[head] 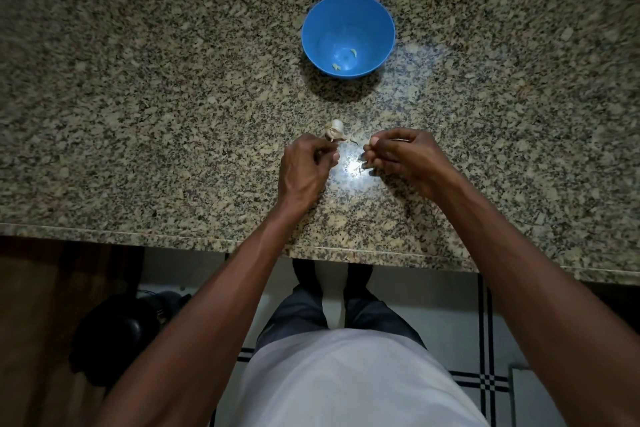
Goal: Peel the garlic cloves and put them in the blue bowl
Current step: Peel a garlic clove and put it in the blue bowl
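The blue bowl (377, 15) stands on the counter beyond my hands, with two peeled garlic cloves (353, 53) lying in its bottom. A piece of garlic bulb (336, 128) in its white papery skin lies on the granite just past my left fingertips. My left hand (304, 166) has its fingers curled inward toward the thumb, and what it holds is hidden. My right hand (405, 154) pinches a small pale garlic clove (373, 141) at its fingertips. A thin scrap of skin (362, 166) shows under the right fingers. A small gap separates the two hands.
The speckled granite counter (173, 97) stretches wide to both sides, with its front edge (173, 231) near my body. A bright light reflection sits between my hands. Below the edge are tiled floor and a dark object (117, 329) at lower left.
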A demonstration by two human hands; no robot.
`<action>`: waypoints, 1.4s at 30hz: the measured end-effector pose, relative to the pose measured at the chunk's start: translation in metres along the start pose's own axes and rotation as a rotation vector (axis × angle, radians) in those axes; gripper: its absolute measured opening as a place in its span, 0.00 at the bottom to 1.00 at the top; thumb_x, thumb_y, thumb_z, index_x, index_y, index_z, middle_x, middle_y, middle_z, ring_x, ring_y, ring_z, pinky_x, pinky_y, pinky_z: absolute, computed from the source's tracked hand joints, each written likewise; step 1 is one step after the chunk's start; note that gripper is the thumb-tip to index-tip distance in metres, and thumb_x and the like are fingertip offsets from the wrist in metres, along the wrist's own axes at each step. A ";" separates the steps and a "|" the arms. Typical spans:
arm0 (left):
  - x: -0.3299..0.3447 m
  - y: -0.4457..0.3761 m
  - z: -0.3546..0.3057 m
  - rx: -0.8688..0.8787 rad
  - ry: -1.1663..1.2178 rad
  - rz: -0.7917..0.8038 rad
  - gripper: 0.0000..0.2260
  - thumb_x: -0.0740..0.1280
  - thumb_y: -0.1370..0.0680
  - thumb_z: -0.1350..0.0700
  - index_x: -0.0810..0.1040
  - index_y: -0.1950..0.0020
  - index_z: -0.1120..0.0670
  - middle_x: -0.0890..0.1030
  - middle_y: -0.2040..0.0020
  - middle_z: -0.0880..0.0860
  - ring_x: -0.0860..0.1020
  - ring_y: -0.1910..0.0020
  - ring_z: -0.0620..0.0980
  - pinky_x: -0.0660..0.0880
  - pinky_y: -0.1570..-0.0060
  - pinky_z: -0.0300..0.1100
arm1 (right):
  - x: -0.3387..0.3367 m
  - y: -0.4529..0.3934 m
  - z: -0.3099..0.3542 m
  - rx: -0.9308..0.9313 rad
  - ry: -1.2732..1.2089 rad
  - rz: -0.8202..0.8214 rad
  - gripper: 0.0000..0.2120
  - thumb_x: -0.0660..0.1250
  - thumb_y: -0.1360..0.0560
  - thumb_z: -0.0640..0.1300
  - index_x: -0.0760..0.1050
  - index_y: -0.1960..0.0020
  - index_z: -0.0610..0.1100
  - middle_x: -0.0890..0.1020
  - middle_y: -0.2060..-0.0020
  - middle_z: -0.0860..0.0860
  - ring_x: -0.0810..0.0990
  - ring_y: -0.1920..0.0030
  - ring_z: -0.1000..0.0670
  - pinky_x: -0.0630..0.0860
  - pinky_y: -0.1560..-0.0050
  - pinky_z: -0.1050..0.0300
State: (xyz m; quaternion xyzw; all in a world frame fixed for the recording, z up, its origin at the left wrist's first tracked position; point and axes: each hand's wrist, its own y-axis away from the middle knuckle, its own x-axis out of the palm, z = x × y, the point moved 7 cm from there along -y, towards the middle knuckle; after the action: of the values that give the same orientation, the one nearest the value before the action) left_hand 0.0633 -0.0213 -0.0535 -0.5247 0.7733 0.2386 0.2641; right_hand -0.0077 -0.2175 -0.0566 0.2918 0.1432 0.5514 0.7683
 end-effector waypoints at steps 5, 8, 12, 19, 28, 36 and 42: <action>-0.007 0.004 0.009 -0.098 -0.043 -0.040 0.10 0.72 0.20 0.47 0.84 0.49 0.53 0.84 0.56 0.46 0.81 0.60 0.43 0.82 0.57 0.45 | -0.001 -0.005 -0.002 -0.009 -0.015 0.028 0.12 0.75 0.22 0.41 0.82 0.42 0.35 0.87 0.52 0.41 0.86 0.50 0.44 0.84 0.49 0.54; -0.014 0.003 0.010 -0.128 -0.062 -0.075 0.14 0.71 0.20 0.43 0.84 0.53 0.53 0.83 0.61 0.46 0.81 0.64 0.43 0.81 0.60 0.44 | -0.005 -0.005 -0.001 -0.033 0.015 0.003 0.11 0.75 0.22 0.43 0.83 0.44 0.36 0.87 0.53 0.40 0.84 0.53 0.44 0.83 0.54 0.56; -0.020 -0.006 0.001 -0.084 -0.051 -0.130 0.08 0.73 0.21 0.50 0.83 0.47 0.54 0.83 0.57 0.47 0.81 0.60 0.46 0.82 0.60 0.45 | -0.020 -0.012 0.011 -0.179 0.328 -0.168 0.07 0.76 0.23 0.43 0.84 0.48 0.41 0.87 0.53 0.44 0.86 0.52 0.45 0.84 0.51 0.51; -0.014 -0.019 -0.009 0.059 -0.015 -0.063 0.03 0.72 0.21 0.57 0.81 0.49 0.54 0.82 0.56 0.48 0.81 0.58 0.43 0.83 0.56 0.44 | -0.009 -0.028 0.045 -0.320 0.719 -0.211 0.08 0.71 0.20 0.39 0.84 0.43 0.39 0.86 0.48 0.46 0.81 0.58 0.56 0.74 0.63 0.66; 0.012 0.002 -0.035 0.418 -0.277 0.079 0.12 0.71 0.20 0.60 0.81 0.37 0.58 0.82 0.41 0.55 0.81 0.47 0.53 0.83 0.50 0.49 | 0.026 0.014 0.008 -0.492 0.996 -0.141 0.13 0.72 0.20 0.39 0.82 0.37 0.38 0.82 0.43 0.41 0.82 0.53 0.50 0.77 0.55 0.66; 0.037 -0.003 -0.051 0.530 -0.614 0.242 0.12 0.64 0.18 0.67 0.78 0.35 0.62 0.78 0.35 0.60 0.75 0.36 0.56 0.78 0.38 0.48 | 0.036 0.020 0.005 -0.595 1.128 -0.237 0.08 0.72 0.23 0.32 0.83 0.59 0.40 0.78 0.60 0.47 0.77 0.65 0.48 0.79 0.64 0.51; 0.022 0.016 -0.028 0.527 -0.546 0.222 0.09 0.67 0.19 0.66 0.80 0.39 0.61 0.79 0.36 0.57 0.74 0.37 0.53 0.80 0.40 0.48 | 0.045 0.026 0.001 -0.566 1.163 -0.086 0.05 0.69 0.20 0.33 0.82 0.53 0.37 0.77 0.53 0.46 0.76 0.58 0.49 0.73 0.62 0.63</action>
State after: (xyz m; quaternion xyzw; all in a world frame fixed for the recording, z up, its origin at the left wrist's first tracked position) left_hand 0.0374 -0.0489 -0.0457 -0.2694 0.7614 0.1901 0.5582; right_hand -0.0110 -0.1707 -0.0357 -0.2742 0.3967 0.6046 0.6340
